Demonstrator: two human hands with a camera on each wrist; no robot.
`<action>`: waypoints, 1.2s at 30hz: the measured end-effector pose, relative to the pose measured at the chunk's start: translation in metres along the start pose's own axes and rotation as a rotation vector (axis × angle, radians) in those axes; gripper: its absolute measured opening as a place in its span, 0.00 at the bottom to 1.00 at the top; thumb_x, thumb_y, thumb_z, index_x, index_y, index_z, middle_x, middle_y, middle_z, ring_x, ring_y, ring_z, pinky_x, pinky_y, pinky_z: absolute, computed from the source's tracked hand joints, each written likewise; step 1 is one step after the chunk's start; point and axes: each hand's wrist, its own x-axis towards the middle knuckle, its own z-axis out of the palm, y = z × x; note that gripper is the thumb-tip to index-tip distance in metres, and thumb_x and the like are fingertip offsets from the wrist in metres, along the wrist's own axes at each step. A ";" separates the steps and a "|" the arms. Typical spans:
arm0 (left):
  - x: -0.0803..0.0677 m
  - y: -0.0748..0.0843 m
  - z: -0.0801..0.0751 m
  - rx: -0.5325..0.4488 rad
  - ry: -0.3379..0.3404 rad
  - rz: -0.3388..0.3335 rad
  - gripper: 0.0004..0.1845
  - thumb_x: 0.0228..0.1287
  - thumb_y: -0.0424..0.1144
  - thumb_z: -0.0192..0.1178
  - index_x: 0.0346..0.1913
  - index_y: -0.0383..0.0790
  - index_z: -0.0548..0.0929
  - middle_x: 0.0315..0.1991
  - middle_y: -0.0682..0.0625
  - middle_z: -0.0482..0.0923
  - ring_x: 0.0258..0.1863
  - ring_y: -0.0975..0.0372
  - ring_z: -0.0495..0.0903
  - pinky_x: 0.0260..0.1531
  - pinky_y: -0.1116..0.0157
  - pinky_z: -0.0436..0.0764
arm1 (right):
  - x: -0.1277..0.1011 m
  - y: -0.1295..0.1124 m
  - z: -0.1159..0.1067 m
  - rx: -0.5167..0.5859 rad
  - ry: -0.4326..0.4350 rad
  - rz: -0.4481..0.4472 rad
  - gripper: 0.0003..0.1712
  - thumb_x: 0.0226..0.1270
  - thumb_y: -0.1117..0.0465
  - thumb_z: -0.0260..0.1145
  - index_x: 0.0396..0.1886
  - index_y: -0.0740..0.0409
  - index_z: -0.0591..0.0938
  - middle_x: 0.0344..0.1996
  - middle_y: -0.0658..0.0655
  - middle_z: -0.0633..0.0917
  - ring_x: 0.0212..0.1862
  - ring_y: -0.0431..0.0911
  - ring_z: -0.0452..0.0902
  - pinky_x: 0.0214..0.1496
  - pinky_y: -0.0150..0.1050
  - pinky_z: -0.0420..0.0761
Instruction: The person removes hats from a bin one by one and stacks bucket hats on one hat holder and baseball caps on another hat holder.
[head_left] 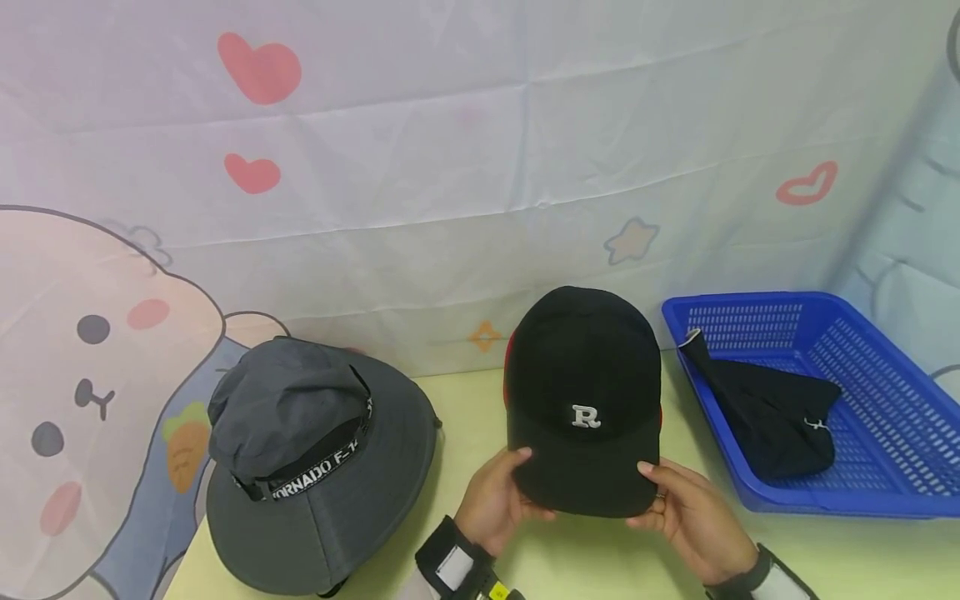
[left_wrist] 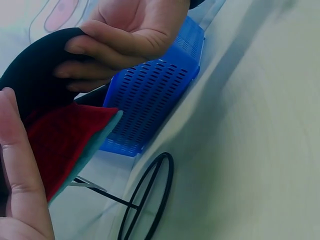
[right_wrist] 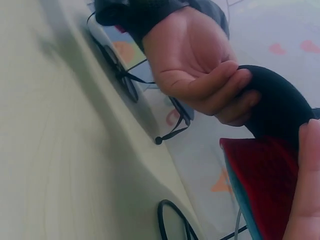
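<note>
A black baseball cap (head_left: 585,358) with a white letter R faces me in the head view, its brim tilted down. My left hand (head_left: 497,500) pinches the left edge of the brim, thumb on top and fingers beneath. On the opposite edge, my right hand (head_left: 693,517) grips the brim in the same way. Red lining (left_wrist: 65,145) shows under the cap in the left wrist view. Below it stands a black wire stand (left_wrist: 152,200) with a round base; whether the cap rests on it I cannot tell.
To the left sits a wide-brimmed grey hat (head_left: 281,408) with a lettered band and a cord. On the right, a blue plastic basket (head_left: 885,333) holds a folded black cloth item (head_left: 780,417). A printed fabric backdrop (head_left: 450,167) hangs behind the pale yellow table (head_left: 585,567).
</note>
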 end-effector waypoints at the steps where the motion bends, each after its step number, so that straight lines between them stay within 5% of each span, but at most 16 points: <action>1: 0.000 0.000 0.000 0.002 0.005 -0.001 0.09 0.78 0.40 0.44 0.49 0.45 0.76 0.37 0.55 0.88 0.29 0.65 0.86 0.26 0.67 0.85 | 0.000 0.000 0.000 -0.014 0.012 -0.001 0.26 0.85 0.66 0.36 0.57 0.56 0.82 0.47 0.53 0.88 0.45 0.45 0.89 0.46 0.38 0.89; 11: -0.002 0.001 0.000 0.010 0.013 -0.031 0.10 0.77 0.41 0.45 0.46 0.44 0.77 0.36 0.56 0.87 0.27 0.65 0.86 0.26 0.68 0.85 | -0.001 0.001 0.004 -0.102 0.102 -0.015 0.25 0.85 0.65 0.38 0.50 0.52 0.85 0.40 0.51 0.89 0.38 0.44 0.89 0.40 0.38 0.89; 24: -0.015 0.002 -0.015 -0.023 -0.057 -0.063 0.11 0.79 0.38 0.44 0.44 0.51 0.78 0.39 0.59 0.85 0.32 0.67 0.86 0.36 0.69 0.86 | -0.004 0.000 -0.001 -0.115 0.067 0.058 0.24 0.86 0.61 0.36 0.56 0.49 0.80 0.46 0.49 0.89 0.44 0.42 0.88 0.46 0.39 0.89; 36: -0.018 0.010 -0.034 -0.019 -0.036 0.012 0.18 0.79 0.35 0.40 0.41 0.53 0.82 0.39 0.59 0.84 0.36 0.66 0.84 0.38 0.70 0.84 | -0.018 -0.004 -0.014 -0.079 -0.052 0.127 0.29 0.86 0.63 0.29 0.64 0.47 0.77 0.59 0.45 0.83 0.58 0.43 0.83 0.57 0.43 0.86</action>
